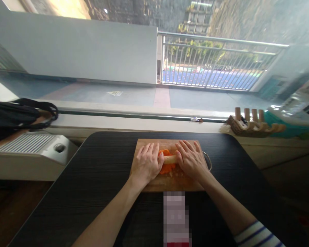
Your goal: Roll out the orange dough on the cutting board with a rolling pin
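A wooden rolling pin [170,159] lies crosswise over a flattened piece of orange dough [167,168] on a wooden cutting board [149,187]. My left hand [147,161] covers the pin's left end, its thumb along the near side. Over the right end is my right hand [192,157], fingers laid across and pointing away from me. Only the middle of the pin shows between the two hands; both ends are hidden. Small pale crumbs are scattered on the board just in front of the dough.
The board rests on a black table [92,185] and has a metal ring handle [208,161] on its right. Beyond the table is a window sill [118,122]. A wooden rack with pegs [254,125] stands at right, a black bag [12,115] at left.
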